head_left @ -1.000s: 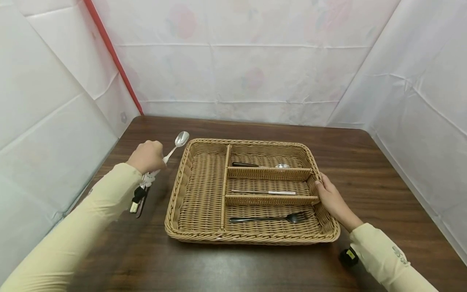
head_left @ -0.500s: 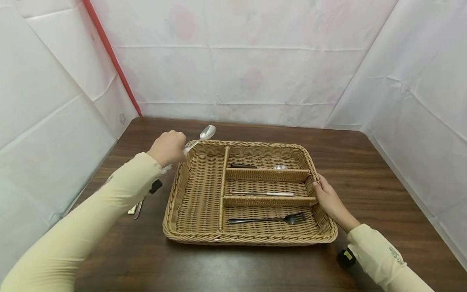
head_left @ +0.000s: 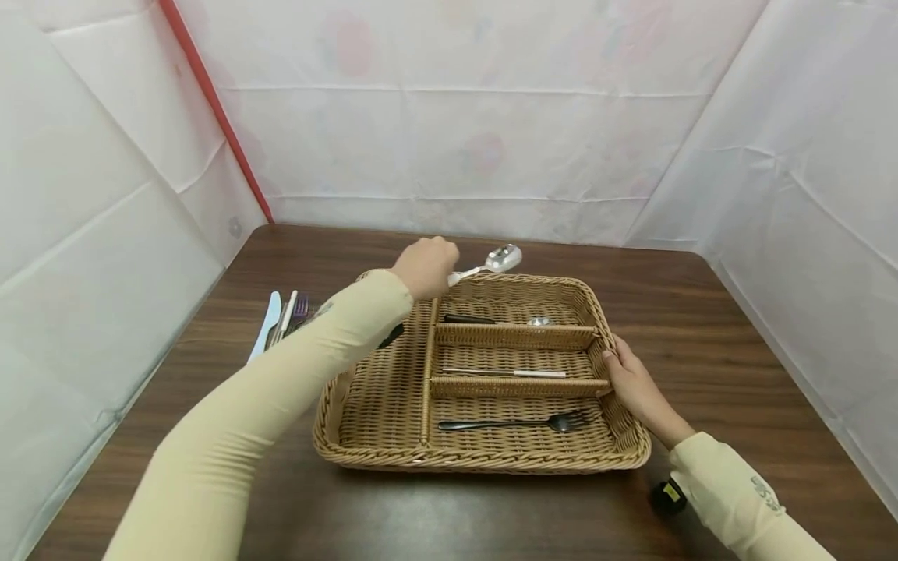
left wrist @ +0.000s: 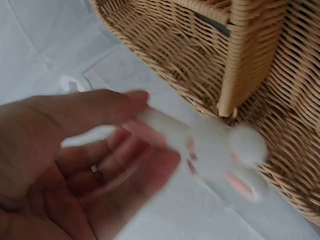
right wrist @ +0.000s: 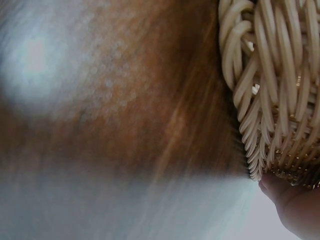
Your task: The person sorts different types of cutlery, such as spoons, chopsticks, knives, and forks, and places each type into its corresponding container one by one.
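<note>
Left hand (head_left: 426,269) is pinching the spoon (head_left: 503,259) by its handle, bowl sticking out right of the grip, basket (head_left: 484,461) lying below; right hand (head_left: 634,386) is gripping its rim. Spoon's probably handling light, stiff, slick; mid-handle, off the rabbit end (left wrist: 215,150), is looking safest.

I'm seeing creased white sheeting (head_left: 449,164) on three sides, red strip (head_left: 219,113) back-left, dark wood-grain worktop (head_left: 701,351).
</note>
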The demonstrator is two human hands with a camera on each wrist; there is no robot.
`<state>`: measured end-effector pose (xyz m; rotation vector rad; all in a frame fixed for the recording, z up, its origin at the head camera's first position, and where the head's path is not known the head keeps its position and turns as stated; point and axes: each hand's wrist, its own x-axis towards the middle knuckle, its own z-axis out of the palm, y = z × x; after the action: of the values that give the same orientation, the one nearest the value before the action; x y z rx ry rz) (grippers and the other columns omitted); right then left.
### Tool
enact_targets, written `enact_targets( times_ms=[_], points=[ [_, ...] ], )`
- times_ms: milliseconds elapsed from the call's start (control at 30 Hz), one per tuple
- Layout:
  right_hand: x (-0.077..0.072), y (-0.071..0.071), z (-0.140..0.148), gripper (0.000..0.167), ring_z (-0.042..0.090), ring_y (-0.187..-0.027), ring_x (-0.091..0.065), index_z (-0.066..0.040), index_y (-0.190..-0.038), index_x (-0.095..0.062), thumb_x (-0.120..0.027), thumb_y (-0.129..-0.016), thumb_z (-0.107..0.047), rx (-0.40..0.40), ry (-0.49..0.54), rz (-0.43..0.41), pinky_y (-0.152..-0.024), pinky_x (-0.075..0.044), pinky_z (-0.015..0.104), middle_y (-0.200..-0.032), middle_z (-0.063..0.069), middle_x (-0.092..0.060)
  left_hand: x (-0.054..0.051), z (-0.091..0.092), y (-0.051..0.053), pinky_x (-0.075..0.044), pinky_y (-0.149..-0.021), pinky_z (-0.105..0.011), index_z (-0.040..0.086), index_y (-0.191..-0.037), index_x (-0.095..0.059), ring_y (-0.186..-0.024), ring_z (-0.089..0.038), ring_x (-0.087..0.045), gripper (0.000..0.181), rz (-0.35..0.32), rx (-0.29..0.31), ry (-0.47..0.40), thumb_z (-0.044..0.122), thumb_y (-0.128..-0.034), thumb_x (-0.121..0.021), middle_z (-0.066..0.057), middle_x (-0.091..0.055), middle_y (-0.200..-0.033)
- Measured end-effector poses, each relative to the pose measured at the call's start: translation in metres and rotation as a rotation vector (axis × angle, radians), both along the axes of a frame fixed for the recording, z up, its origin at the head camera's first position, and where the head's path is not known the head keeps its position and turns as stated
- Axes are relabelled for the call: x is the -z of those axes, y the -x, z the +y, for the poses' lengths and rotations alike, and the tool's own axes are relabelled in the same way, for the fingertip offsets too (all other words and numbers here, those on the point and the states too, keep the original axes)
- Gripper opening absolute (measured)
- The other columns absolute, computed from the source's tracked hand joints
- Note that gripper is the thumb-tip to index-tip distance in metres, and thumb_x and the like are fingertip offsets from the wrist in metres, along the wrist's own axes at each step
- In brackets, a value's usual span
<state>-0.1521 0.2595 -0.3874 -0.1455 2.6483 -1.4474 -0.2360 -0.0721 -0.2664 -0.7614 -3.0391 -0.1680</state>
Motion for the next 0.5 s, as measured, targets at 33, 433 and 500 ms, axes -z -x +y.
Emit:
enact_targets(
  times_ms=[33,433,500],
  points=[
    [0.0,0.0,0.0,0.052,0.047,-0.134,-0.024,0.005,-0.149,-0.011,-0.026,-0.105,-0.019,0.0,0.002,-0.003,-0.105,-0.02,0.061,-0.141,0.036,-0.03,0.002,0.005,0.003,-0.051,-0.075,-0.042,0.0,-0.093,-0.064,-0.084,-0.03,-0.061,0.01,-0.007,0.019,0.006,0.005,-0.0841,-0.066,-0.014,-0.063,-0.091],
    [0.008,-0.001,-0.001,0.052,0.048,-0.135,-0.021,0.003,-0.149,-0.011,-0.026,-0.105,-0.021,0.005,0.015,-0.015,-0.106,-0.019,0.061,-0.146,0.034,-0.023,0.036,0.045,0.02,-0.051,-0.074,-0.032,0.004,-0.096,-0.066,-0.082,-0.021,-0.062,0.008,-0.031,0.167,0.083,0.008,-0.0901,-0.064,-0.008,-0.065,-0.091],
    [0.007,-0.001,-0.001,0.052,0.047,-0.135,-0.022,0.003,-0.149,-0.011,-0.026,-0.105,-0.02,0.006,0.018,-0.009,-0.106,-0.02,0.061,-0.145,0.035,-0.024,0.04,0.049,0.021,-0.051,-0.074,-0.031,0.005,-0.099,-0.066,-0.084,-0.019,-0.062,0.009,-0.038,0.177,0.105,0.01,-0.091,-0.064,-0.007,-0.064,-0.093]
  ],
)
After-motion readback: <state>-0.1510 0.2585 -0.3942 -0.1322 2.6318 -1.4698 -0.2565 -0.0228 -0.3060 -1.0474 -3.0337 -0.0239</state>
